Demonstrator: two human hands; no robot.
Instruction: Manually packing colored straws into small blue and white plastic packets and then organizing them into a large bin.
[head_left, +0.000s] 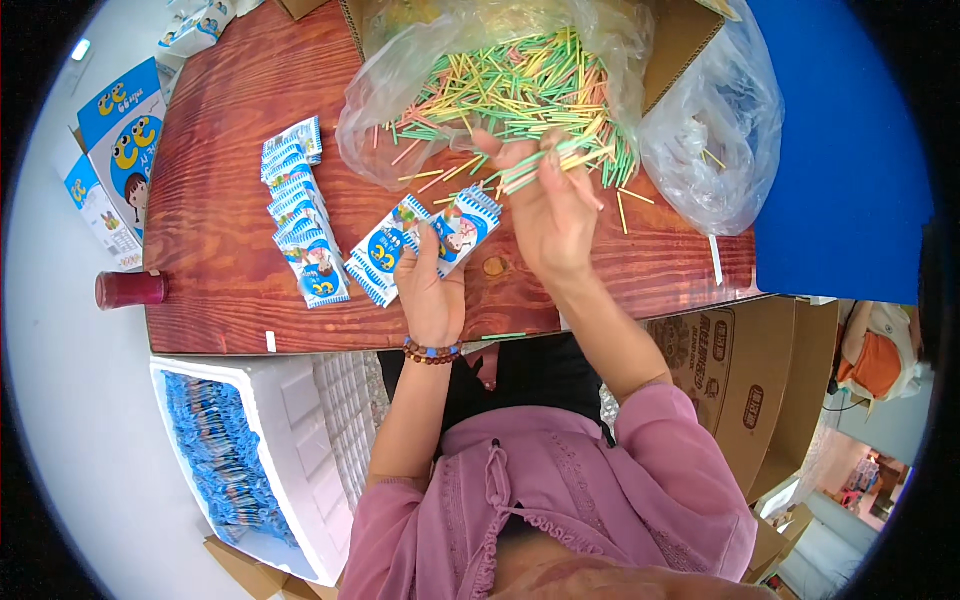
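My left hand (432, 300) is closed on small blue-and-white packets (466, 230), fanned out above the table with the thumb on top. Raised just to the right of them, my right hand (556, 220) pinches a small bunch of thin coloured straws (588, 157), mostly green, yellow and whitish. Behind it, a loose heap of green, yellow and pink straws (530, 85) spills from a clear plastic bag (370, 125) onto the table. To the left, an overlapping row of the same kind of packets (300, 215) lies on the wood.
The reddish wooden table (220, 120) has a dark red jar (132, 290) at its left edge. Below stands a white foam box (300, 420) of blue packets. A cardboard box (690, 60) is behind the straws; another clear bag (715, 150) is at right.
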